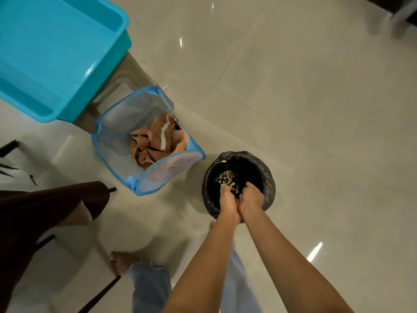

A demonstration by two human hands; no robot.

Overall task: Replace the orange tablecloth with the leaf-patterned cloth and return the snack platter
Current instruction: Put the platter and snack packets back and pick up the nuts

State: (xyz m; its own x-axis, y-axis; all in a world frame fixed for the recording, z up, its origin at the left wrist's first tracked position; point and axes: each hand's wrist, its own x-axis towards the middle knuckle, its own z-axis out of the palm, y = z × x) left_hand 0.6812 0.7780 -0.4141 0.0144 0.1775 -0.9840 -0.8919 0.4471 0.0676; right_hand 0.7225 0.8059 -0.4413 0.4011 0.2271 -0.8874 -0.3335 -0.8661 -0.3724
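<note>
View straight down from a person's head: two bare forearms reach forward from the bottom edge, above pale blue jeans (149, 288) with a frayed hem and a bare foot (118, 263) on the glossy cream tiled floor (316, 109). The left hand (228, 203) and right hand (252, 198) are pressed side by side, touching, over the near rim of a round bin lined with a black plastic bag (268, 179). The left hand's fingers are stretched out, pointing down into the bin. The right hand's fingers bend inward towards the left palm; whether they are closed around anything cannot be told. Just past the fingertips, small tan snack pieces (226, 177) show inside the bin's dark mouth. At the left edge, dark brown fabric (45, 206) hangs over thin black legs, and beyond it is a pale surface with dark leaf-shaped marks (15, 175). Left of the bin and a little further away stands a mesh laundry hamper with blue trim (176, 168); the orange tablecloth (158, 141) lies crumpled inside it, a white stripe showing. Behind the hamper, a grey-brown stool (123, 84) carries a large turquoise plastic tub (67, 64).
</note>
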